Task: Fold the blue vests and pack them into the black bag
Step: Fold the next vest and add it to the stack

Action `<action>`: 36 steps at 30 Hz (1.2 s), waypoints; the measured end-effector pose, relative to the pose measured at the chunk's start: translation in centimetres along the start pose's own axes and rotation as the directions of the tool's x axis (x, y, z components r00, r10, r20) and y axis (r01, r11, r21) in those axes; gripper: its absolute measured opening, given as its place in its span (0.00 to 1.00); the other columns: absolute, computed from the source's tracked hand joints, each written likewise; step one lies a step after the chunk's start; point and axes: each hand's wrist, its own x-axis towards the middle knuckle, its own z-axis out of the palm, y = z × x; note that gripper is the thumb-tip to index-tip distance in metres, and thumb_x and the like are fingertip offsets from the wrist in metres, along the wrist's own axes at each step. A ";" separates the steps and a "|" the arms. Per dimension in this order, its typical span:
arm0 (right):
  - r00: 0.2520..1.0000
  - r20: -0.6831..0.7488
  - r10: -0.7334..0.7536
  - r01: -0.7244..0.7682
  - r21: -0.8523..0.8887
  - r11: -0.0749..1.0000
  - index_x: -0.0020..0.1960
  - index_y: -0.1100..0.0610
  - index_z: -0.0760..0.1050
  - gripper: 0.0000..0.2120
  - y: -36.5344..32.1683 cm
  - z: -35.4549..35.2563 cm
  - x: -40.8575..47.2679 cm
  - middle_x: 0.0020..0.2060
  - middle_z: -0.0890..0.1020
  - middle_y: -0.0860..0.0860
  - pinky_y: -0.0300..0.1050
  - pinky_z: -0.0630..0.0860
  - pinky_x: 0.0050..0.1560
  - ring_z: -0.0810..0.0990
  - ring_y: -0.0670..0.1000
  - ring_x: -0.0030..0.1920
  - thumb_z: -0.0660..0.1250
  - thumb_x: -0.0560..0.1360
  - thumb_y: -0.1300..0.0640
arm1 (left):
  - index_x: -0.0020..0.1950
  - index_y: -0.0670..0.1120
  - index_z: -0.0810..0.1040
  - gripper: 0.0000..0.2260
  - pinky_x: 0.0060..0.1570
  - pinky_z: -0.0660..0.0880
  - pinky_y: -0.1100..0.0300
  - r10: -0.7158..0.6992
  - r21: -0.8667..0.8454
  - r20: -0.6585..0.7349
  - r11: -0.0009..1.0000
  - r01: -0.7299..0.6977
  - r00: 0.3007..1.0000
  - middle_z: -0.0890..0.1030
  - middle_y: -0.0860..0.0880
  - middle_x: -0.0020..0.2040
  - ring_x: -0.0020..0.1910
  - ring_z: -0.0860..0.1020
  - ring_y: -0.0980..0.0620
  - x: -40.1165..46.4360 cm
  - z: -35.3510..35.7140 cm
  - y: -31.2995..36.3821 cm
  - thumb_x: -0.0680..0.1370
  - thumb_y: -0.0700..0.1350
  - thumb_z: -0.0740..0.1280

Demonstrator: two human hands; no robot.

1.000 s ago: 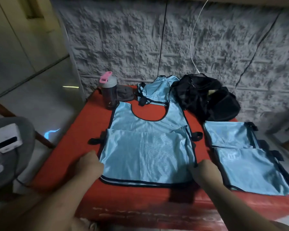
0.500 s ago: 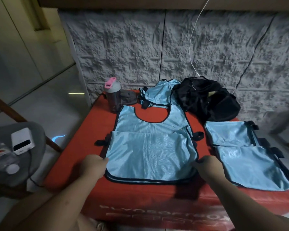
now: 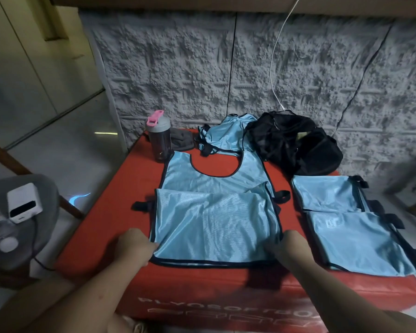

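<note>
Vest being folded [image 3: 214, 222]: spread between my two hands, lower half doubled up.
Left hand [image 3: 133, 246]: I pinch its near-left edge.
Right hand [image 3: 289, 247]: I pinch its near-right edge.
Black bag [image 3: 296, 143]: well beyond my fingers.

A rough grey textured wall [image 3: 250, 68] rises behind the red padded box [image 3: 101, 236]; pale glossy floor [image 3: 65, 145] lies left.

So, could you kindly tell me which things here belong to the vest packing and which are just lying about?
Job:
- centre vest, gripped by left hand and right hand
- folded vests
- crumpled vest
- black bag

Lying about:
- bottle
- grey cloth
- white device
- white cable
</note>
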 end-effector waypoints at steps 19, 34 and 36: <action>0.990 -0.085 0.113 -0.021 0.700 0.714 0.52 0.52 0.72 0.19 -0.2 -2.8 -2.4 0.43 0.81 0.58 0.58 0.82 0.34 0.80 0.58 0.36 0.73 0.69 0.69 | 0.40 0.46 0.72 0.09 0.28 0.80 0.47 0.254 -0.246 -0.196 0.922 -0.299 0.947 0.78 0.41 0.37 0.32 0.79 0.40 -1.9 -2.3 -0.2 0.78 0.39 0.70; 0.954 0.189 -0.231 0.021 0.730 0.684 0.49 0.67 0.84 0.21 0.4 -8.2 -3.9 0.34 0.81 0.56 0.39 0.72 0.31 0.77 0.50 0.34 0.69 0.56 0.72 | 0.55 0.54 0.81 0.26 0.43 0.77 0.59 0.532 -0.188 -0.098 0.820 -0.540 0.841 0.82 0.51 0.49 0.45 0.82 0.52 -2.2 -4.6 -0.7 0.68 0.25 0.66; 0.959 0.126 -0.253 0.153 0.522 0.839 0.49 0.60 0.85 0.24 0.4 -7.9 -3.2 0.31 0.81 0.52 0.40 0.71 0.32 0.76 0.48 0.32 0.72 0.54 0.70 | 0.49 0.56 0.80 0.23 0.43 0.76 0.58 0.542 -0.152 -0.172 0.810 -0.566 0.823 0.81 0.52 0.46 0.42 0.80 0.53 -2.0 -4.4 -0.2 0.69 0.27 0.70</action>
